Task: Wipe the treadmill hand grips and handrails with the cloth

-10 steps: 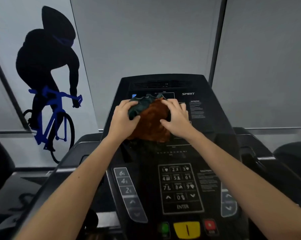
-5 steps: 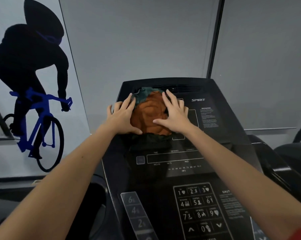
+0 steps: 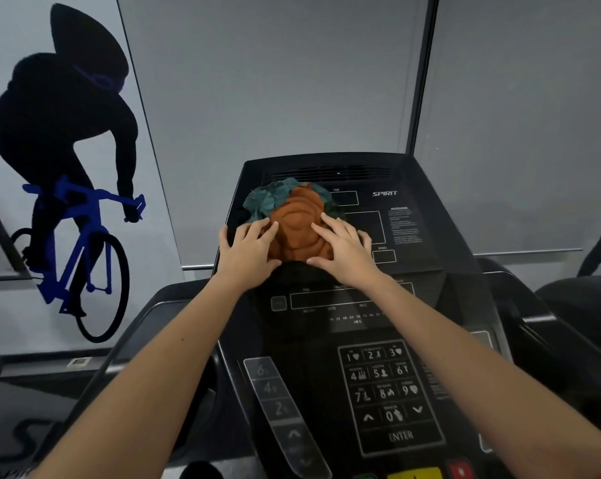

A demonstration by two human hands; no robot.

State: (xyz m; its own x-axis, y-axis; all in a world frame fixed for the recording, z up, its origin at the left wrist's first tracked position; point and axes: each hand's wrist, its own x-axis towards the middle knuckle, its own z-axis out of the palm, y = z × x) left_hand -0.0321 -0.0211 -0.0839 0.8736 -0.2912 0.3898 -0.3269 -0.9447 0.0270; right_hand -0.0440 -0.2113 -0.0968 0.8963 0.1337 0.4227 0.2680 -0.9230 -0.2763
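Note:
A bunched orange and teal cloth (image 3: pixel 293 223) lies on the upper left of the black treadmill console (image 3: pixel 413 233), just below the vent. My left hand (image 3: pixel 247 252) presses flat on the cloth's left side, its outer fingers on the console edge. My right hand (image 3: pixel 344 250) presses flat on the cloth's right side with fingers spread. The left handrail (image 3: pixel 119 350) curves down beside my left forearm. The right handrail (image 3: pixel 541 326) runs behind my right forearm.
A number keypad (image 3: pixel 383 392) and incline buttons (image 3: pixel 274 399) sit on the lower console, with coloured buttons at the bottom edge. A cyclist mural (image 3: pixel 67 174) covers the grey wall on the left. Another dark machine (image 3: pixel 582 299) stands at the right.
Both hands have pushed the cloth from the console's middle up toward the vent, then slightly left. My view has tilted and shifted, so the keypad shows again.

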